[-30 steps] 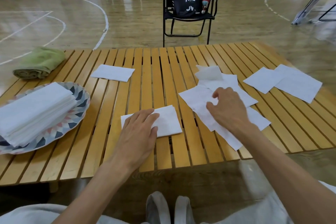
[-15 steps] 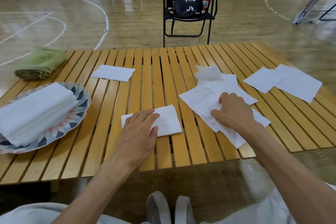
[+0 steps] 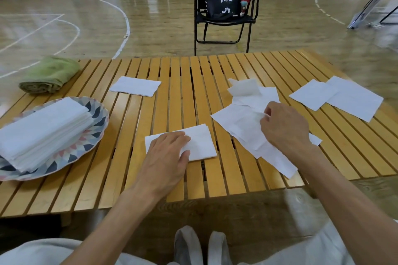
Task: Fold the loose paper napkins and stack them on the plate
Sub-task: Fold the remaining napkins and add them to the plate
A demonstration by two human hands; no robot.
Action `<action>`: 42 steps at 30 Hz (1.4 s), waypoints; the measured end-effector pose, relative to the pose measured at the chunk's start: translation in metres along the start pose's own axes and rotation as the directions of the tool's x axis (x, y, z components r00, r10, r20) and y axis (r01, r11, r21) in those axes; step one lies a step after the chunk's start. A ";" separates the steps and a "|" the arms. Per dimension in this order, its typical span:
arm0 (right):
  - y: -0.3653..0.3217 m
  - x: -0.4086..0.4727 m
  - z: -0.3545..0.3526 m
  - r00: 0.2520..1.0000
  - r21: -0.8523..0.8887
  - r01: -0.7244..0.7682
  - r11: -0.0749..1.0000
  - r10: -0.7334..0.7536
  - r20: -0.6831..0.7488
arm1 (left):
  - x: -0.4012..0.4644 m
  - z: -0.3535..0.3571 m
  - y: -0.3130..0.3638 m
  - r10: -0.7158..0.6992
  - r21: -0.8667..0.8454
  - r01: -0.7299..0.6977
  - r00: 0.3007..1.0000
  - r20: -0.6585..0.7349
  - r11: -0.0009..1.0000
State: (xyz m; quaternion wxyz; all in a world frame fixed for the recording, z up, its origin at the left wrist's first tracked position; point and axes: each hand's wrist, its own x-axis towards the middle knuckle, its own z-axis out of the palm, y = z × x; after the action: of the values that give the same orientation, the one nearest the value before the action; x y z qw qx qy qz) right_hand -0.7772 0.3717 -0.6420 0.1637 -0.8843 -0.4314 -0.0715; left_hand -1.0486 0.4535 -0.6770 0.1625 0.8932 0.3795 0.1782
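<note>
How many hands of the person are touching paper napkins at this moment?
2. The left hand rests flat on the folded napkin near the front edge. The right hand pinches a sheet in the loose napkin pile further right.

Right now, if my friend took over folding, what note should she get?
Left hand: flat on a folded napkin near the table's front edge.
Right hand: pinching a sheet in the loose pile.
Done: a folded stack lies on the plate.
Left: the napkin under the left hand goes on the plate; fold the pile, the two sheets at far right and probably the far napkin, then stack them too.
</note>
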 end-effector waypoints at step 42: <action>-0.072 -0.028 -0.040 0.889 0.846 -0.421 -0.326 -0.332 0.314 | 0.009 -0.045 0.022 -0.240 -0.849 0.131 0.971 0.005 0.513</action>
State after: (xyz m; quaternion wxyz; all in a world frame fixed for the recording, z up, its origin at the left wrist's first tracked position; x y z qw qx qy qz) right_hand -0.8507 0.3788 -0.5956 0.7095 -0.3722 -0.2885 0.5242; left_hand -1.0488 0.4530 -0.6257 0.5693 0.6463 0.3480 0.3704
